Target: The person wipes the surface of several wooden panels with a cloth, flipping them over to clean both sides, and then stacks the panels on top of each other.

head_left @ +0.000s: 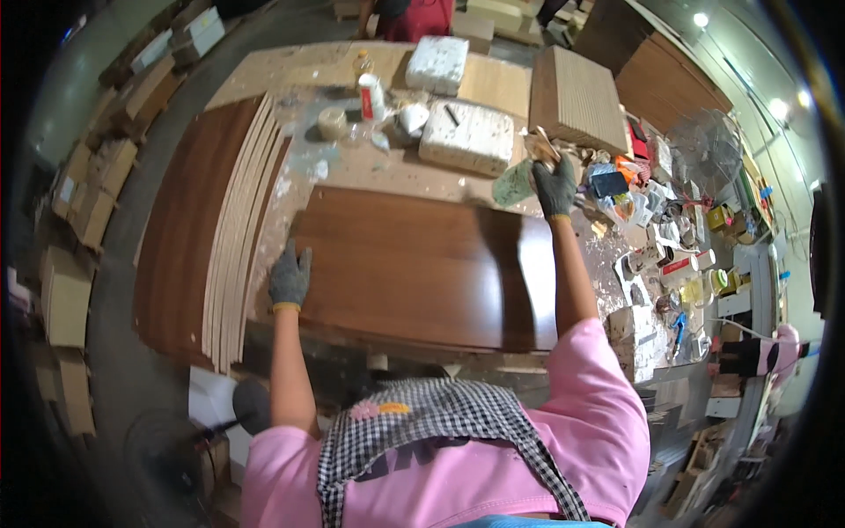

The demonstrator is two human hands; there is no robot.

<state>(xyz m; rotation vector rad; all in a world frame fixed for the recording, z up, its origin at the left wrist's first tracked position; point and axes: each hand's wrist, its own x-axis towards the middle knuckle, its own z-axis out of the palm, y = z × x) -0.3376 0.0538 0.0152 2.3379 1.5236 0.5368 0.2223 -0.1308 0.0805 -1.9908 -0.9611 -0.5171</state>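
Note:
A dark brown wood-grain panel point(414, 268) lies flat on the worktable before me, with light glaring off its right half. My left hand point(290, 276), in a grey knit glove, rests at the panel's left edge with its fingers apart. Beyond the panel's far right corner, my right hand point(554, 188), gloved alike, has its fingers bent around something small that I cannot make out. A crumpled tan piece point(541, 146) shows right at its fingertips. Touching or just beside that hand is a greenish see-through container point(513, 184).
Brown panels point(189, 229) stand stacked at the left. White-topped blocks point(466, 136), a bottle point(363, 63) and a white-red can point(371, 97) are at the back. Another board stack point(576, 99) stands back right. Tools, cups and bags point(651, 207) clutter the right side. A person point(418, 19) is across the table.

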